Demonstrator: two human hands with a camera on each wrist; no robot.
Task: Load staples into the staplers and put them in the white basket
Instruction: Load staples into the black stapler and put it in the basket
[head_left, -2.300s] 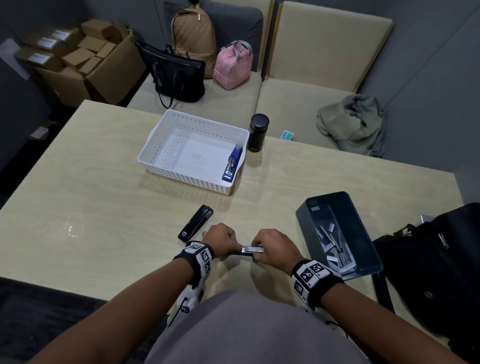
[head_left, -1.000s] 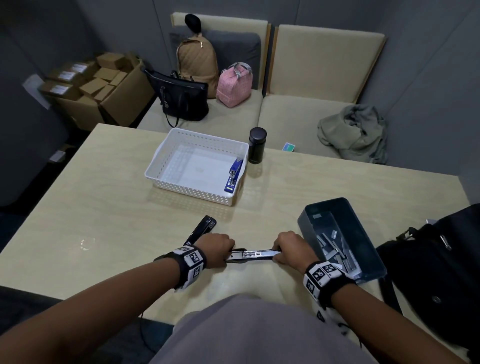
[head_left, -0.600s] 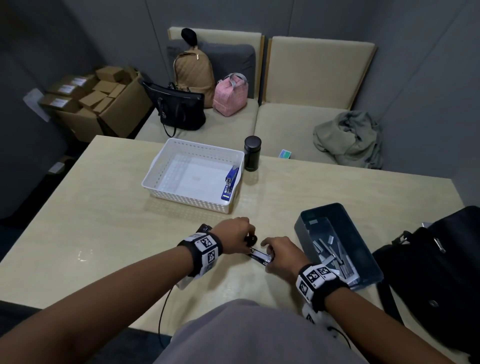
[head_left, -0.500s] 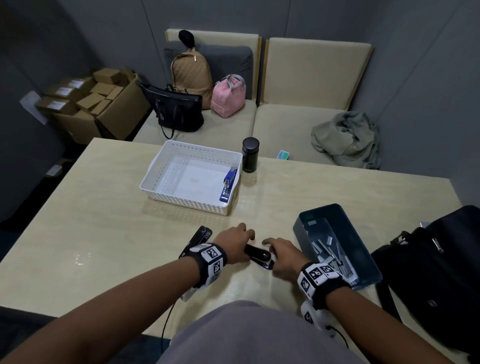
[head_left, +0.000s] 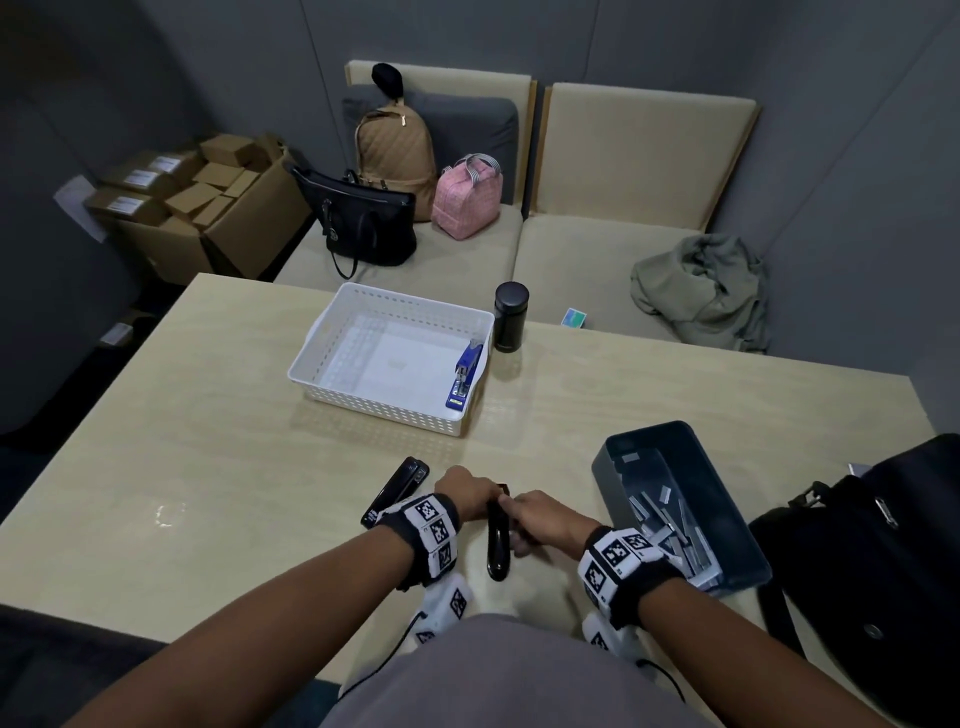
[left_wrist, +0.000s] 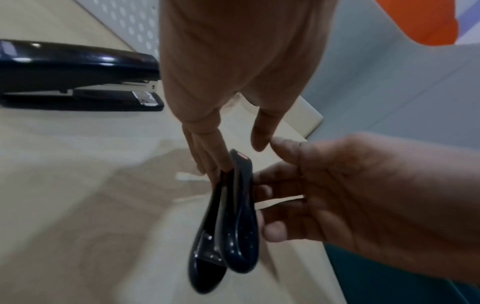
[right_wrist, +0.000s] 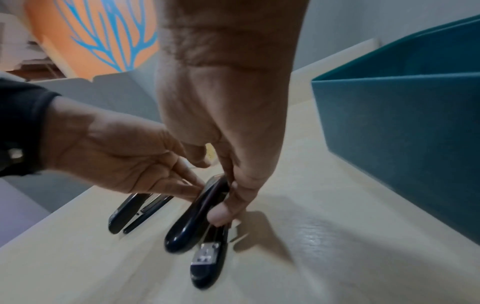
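Note:
A shut black stapler (head_left: 497, 540) lies lengthwise between my hands near the table's front edge. My right hand (head_left: 535, 522) grips it from the right, fingers and thumb curled round its body (right_wrist: 197, 218). My left hand (head_left: 465, 496) reaches in with straight fingers (left_wrist: 207, 158) that touch the stapler's (left_wrist: 228, 222) far end, the thumb held apart. A second black stapler (head_left: 396, 491) lies shut on the table just left of my left hand. Further back, the white basket (head_left: 384, 410) holds a blue stapler (head_left: 464, 374) against its right wall.
A dark teal box (head_left: 623, 452) with several staple strips (head_left: 670, 530) stands at my right. A black flask (head_left: 511, 316) stands right of the basket. A black bag (head_left: 872, 561) lies on the table's right edge. A bench with bags is behind the table (head_left: 234, 441).
The stapler, spread flat open between my hands a second ago, is now folded shut and turned lengthwise. My left hand has eased from a grip to straight fingers.

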